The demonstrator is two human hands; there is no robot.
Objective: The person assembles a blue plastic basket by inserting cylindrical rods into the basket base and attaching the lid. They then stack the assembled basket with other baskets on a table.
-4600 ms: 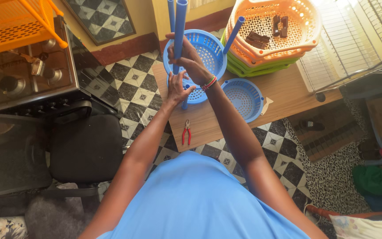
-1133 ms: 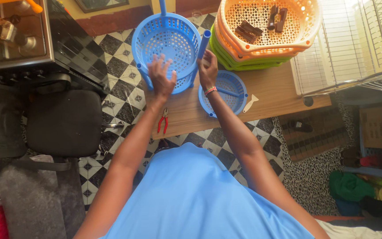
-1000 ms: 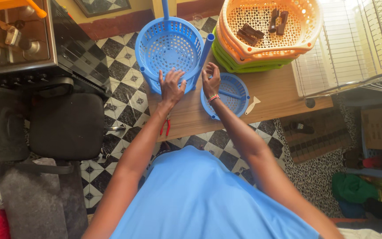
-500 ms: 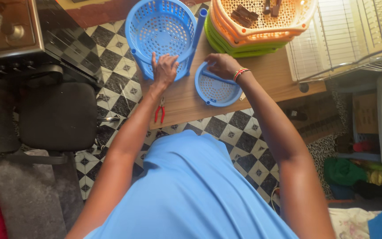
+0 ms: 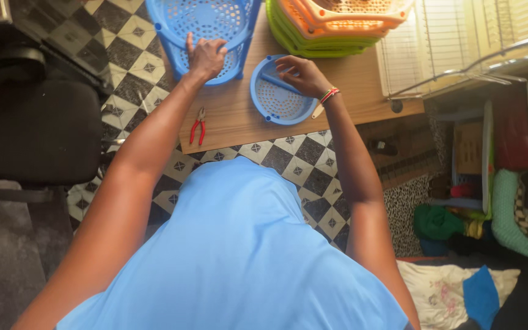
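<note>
Fingers (image 5: 283, 63) of right hand (image 5: 300, 76) on blue tube (image 5: 274, 80), inside small basket (image 5: 276, 109)

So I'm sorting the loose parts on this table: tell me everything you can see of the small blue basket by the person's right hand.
The small blue basket is a round, shallow tray of what looks like moulded plastic, its floor pierced with small holes. It sits flat near the front edge of the wooden table, mouth up. A short blue tube lies inside it. The right hand reaches over its far rim onto the tube.
</note>
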